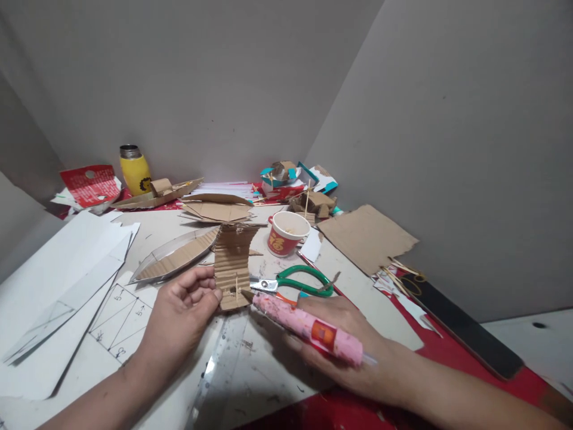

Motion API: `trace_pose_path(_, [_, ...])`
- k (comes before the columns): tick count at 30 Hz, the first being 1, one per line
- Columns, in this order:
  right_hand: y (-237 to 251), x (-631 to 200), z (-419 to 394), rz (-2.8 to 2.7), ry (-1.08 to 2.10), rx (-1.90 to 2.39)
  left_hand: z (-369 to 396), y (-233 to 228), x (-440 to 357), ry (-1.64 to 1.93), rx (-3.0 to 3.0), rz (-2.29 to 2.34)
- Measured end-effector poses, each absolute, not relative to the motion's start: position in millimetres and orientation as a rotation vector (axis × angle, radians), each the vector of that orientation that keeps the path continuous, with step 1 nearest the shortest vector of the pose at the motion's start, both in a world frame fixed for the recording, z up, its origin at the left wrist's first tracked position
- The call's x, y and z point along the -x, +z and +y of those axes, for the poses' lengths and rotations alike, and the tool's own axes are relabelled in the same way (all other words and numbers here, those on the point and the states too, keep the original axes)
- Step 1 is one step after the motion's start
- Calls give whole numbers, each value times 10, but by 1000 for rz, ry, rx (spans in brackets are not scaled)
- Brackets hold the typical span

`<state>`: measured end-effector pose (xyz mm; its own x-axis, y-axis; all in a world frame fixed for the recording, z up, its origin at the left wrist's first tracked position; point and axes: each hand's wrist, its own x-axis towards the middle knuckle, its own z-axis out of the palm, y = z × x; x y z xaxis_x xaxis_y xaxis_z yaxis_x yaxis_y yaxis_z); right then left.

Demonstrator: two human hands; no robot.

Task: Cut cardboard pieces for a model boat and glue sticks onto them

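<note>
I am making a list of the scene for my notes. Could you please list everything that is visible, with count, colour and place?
corrugated piece: 1, brown, centre, held upright
glue gun: 1, pink, right of centre, tip at the corrugated piece
scissors: 1, green handles, behind the glue gun
cup: 1, red and white, centre back
boat hull: 1, brown and white, left of the corrugated piece
cardboard sheet: 1, brown, right back
bottle: 1, yellow, back left
white sheets: several, white, left
ruler: 1, clear, front centre
table: 1, white and red
left hand: pinches the corrugated piece
right hand: grips the glue gun
</note>
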<state>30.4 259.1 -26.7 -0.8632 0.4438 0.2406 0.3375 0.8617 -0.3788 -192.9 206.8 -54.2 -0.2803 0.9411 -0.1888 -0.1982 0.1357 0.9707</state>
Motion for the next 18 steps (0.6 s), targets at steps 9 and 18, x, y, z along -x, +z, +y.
trace_pose_path(9, [-372,-614,2628,-2853,211,686,2107,-623,1963,1455,-708,1307])
trace_pose_path(18, [-134,-920,2681,-3020,412,1012,2081,-572,1968,1434,-726,1227])
